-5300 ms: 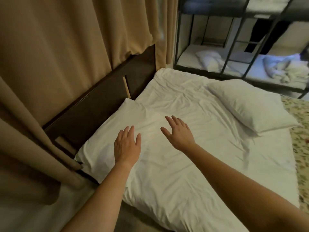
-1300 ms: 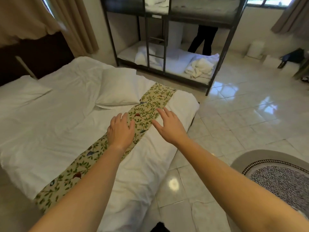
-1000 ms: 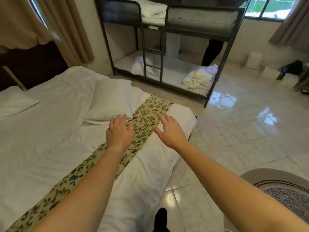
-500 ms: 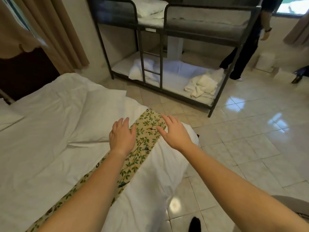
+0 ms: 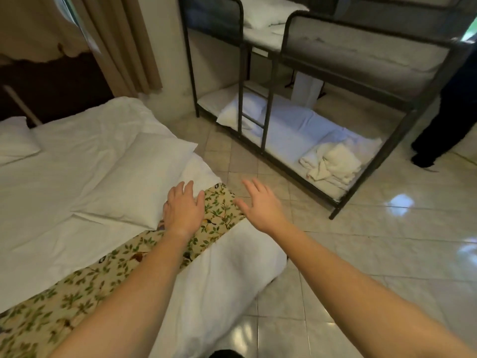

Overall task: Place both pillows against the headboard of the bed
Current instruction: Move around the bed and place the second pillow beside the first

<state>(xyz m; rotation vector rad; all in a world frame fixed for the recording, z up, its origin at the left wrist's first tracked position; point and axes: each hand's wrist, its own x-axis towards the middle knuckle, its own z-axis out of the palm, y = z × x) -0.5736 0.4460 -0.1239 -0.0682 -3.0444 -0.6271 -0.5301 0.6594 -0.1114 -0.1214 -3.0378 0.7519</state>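
While your spread, empty left hand (image 5: pixel 183 210) hovered at the plump rectangular white cotton pillow (image 5: pixel 134 184) near the bed's foot corner, your open right hand (image 5: pixel 259 206) held nothing beside the leaf-printed runner (image 5: pixel 77 288); another soft white pillow (image 5: pixel 15 143) lay by the dark wooden headboard (image 5: pixel 51 89).

head cam | looks forward-down from bed (image 5: pixel 64 177) foot corner | close over hands | single view, nothing shared

Glossy pale floor tiles (image 5: pixel 387 254) with bright light reflections at the right edge. Dark metal bunk bed (image 5: pixel 271 99) against the cream wall (image 5: pixel 173 47): ladder on its front, white bedding on the lower bunk, crumpled cream towels (image 5: pixel 333 164) at the lower bunk's near end. Tan curtains (image 5: pixel 124 42) hang at upper left; a person in dark clothes (image 5: pixel 449 120) stands at the far right.
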